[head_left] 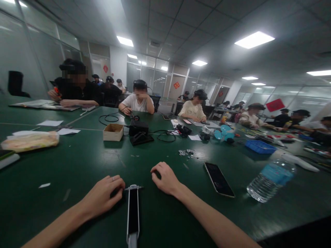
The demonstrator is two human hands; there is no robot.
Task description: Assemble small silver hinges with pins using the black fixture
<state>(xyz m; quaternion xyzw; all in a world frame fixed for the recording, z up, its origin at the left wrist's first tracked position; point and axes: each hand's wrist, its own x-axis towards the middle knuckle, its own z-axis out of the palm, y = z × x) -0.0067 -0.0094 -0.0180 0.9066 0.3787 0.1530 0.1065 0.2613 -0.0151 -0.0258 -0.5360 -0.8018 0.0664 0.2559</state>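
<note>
A long, narrow device with a black face and pale frame lies on the green table, a thin crosspiece at its far end. Just left of that end rests my left hand, its fingers curled, a ring on one finger; its fingertips are near the crosspiece, and whether they touch it is unclear. To the right, apart from the device, my right hand rests on the table with bent fingers. What, if anything, sits within either hand's curl cannot be made out. Beyond my right hand are small metallic pieces.
At right are a phone, a tilted water bottle and a blue tray. Ahead stand a small box and a black device with cables. A plastic bag lies left. Several people sit around the tables.
</note>
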